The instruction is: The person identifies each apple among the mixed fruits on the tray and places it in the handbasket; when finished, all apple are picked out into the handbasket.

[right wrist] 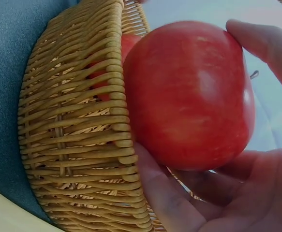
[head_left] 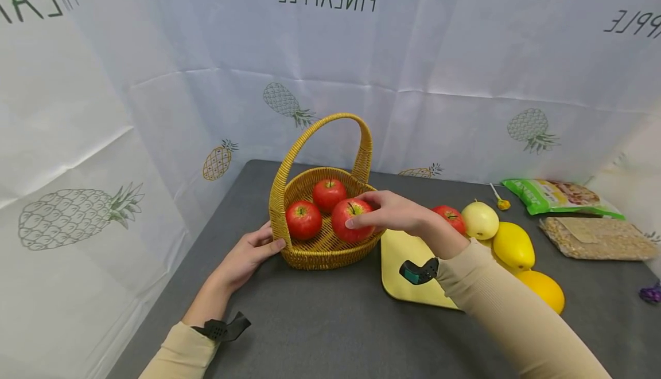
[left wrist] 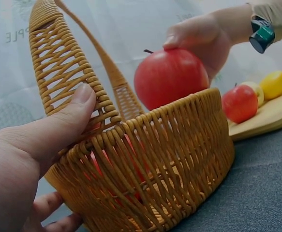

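Note:
A woven yellow basket (head_left: 320, 256) with a tall handle stands on the dark grey table. Two red apples (head_left: 303, 219) lie inside it. My left hand (head_left: 269, 238) holds the basket's left side, thumb (left wrist: 78, 104) pressed on the base of the handle and fingers round the outside wall. My right hand (head_left: 368, 211) grips a third red apple (head_left: 350, 221) from above, just over the right rim. In the right wrist view that apple (right wrist: 189, 96) sits between my thumb and fingers (right wrist: 269, 48), touching the basket wall (right wrist: 78, 121). The left wrist view shows the held apple (left wrist: 170, 77) above the rim (left wrist: 179, 121).
To the right of the basket lies a yellow board (head_left: 403, 278) with a red apple (head_left: 450, 217), a pale pear (head_left: 480, 220), a lemon (head_left: 513, 245) and an orange (head_left: 542, 290). A green packet (head_left: 558, 195) and a grain bag (head_left: 599, 238) sit at the far right. Pineapple-print cloth walls stand behind and left.

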A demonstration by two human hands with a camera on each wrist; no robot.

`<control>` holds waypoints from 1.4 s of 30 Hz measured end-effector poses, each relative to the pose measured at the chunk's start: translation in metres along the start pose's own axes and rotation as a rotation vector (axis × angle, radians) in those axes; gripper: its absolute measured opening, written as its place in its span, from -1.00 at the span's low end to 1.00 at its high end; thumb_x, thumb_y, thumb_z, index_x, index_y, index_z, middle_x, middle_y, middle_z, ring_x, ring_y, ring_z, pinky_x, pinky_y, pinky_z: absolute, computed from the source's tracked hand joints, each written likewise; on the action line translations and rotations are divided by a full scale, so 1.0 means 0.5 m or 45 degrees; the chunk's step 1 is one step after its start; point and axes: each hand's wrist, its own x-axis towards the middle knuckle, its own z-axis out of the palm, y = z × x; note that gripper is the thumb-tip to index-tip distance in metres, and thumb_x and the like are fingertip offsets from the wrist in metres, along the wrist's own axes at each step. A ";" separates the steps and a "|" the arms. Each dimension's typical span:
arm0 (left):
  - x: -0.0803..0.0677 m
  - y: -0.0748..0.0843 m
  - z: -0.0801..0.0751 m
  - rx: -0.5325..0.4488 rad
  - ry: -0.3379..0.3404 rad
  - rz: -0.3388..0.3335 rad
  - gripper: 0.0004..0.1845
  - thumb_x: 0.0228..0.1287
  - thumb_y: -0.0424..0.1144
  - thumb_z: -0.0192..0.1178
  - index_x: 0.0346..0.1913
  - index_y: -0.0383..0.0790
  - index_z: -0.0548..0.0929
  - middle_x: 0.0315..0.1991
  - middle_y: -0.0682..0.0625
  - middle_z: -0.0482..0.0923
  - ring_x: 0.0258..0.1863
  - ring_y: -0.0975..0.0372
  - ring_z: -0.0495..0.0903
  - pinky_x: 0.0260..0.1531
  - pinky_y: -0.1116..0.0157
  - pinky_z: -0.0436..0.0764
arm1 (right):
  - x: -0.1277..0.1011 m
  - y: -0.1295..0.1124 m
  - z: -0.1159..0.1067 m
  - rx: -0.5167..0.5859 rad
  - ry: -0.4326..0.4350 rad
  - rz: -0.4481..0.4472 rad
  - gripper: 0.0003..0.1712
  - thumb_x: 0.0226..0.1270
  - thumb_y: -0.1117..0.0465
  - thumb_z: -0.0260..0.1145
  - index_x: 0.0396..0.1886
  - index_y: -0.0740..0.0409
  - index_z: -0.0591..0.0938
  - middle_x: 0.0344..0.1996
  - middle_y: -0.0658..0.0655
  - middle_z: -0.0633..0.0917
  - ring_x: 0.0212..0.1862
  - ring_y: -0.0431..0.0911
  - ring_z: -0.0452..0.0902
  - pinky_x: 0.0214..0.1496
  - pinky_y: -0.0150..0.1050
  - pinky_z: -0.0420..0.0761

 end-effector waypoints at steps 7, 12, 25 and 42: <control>-0.002 0.003 0.000 0.009 0.011 -0.009 -0.53 0.49 -0.21 0.26 0.36 -0.33 0.57 0.63 -0.07 -0.01 0.61 0.00 -0.16 0.26 0.41 0.33 | 0.011 -0.008 0.004 -0.065 -0.049 0.011 -0.20 0.28 -0.16 0.45 0.38 0.13 0.46 0.11 0.10 0.63 0.12 0.02 0.54 0.08 -0.06 0.62; 0.000 0.003 0.000 0.027 0.024 -0.012 -0.55 0.48 -0.22 0.26 0.33 -0.34 0.59 0.63 -0.07 -0.01 0.61 0.01 -0.16 0.26 0.42 0.33 | 0.021 -0.012 0.006 -0.129 -0.087 0.028 -0.27 0.27 -0.18 0.43 0.28 0.14 0.52 0.04 0.09 0.66 0.08 0.00 0.54 0.06 -0.06 0.59; 0.001 0.001 0.000 0.036 0.022 0.000 -0.57 0.48 -0.24 0.27 0.32 -0.31 0.61 0.63 -0.07 0.03 0.61 0.00 -0.13 0.25 0.45 0.34 | 0.059 -0.008 0.011 -0.200 -0.202 0.021 -0.33 0.25 -0.17 0.46 0.21 0.13 0.58 0.02 0.05 0.67 0.06 -0.05 0.56 0.09 -0.09 0.58; -0.001 0.007 0.001 0.002 0.010 0.000 -0.53 0.48 -0.23 0.27 0.35 -0.33 0.58 0.64 -0.07 -0.01 0.61 0.01 -0.15 0.23 0.44 0.38 | 0.086 -0.031 0.024 -0.381 -0.289 0.086 -0.17 0.19 -0.25 0.48 0.36 0.07 0.53 0.10 -0.04 0.62 0.18 -0.09 0.46 0.22 -0.08 0.50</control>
